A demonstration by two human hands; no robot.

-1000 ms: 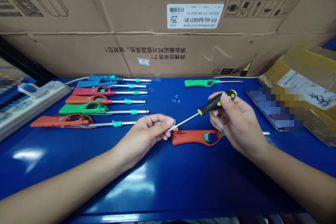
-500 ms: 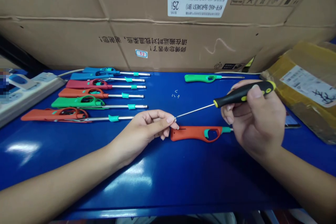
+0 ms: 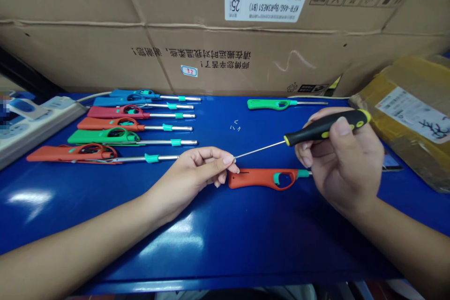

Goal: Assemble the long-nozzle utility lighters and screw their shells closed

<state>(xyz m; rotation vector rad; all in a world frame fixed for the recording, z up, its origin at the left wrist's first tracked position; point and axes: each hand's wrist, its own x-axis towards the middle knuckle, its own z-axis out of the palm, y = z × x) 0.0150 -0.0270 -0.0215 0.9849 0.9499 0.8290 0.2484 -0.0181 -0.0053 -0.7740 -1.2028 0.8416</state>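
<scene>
A screwdriver (image 3: 312, 129) with a black and yellow handle lies in my right hand (image 3: 346, 159), its thin shaft pointing left. The shaft's tip meets the pinched thumb and forefinger of my left hand (image 3: 202, 168); a tiny metallic thing may be between them, too small to make out. Just below those fingertips lies an orange lighter (image 3: 258, 179) with a teal trigger, its metal tube partly hidden by my right hand. Several tiny pale metal pieces (image 3: 235, 126) are scattered on the blue table (image 3: 225, 248) beyond my left hand.
At the left, several long-necked lighters lie in a row, among them a green one (image 3: 101, 136). Another green lighter (image 3: 269, 104) is at the back. A power strip (image 3: 38, 115) stands left, a large cardboard box (image 3: 105, 56) behind, a taped package (image 3: 404, 117) right.
Both hands stay almost in place. The screwdriver has shifted very slightly left, its tip still at my left fingertips.
</scene>
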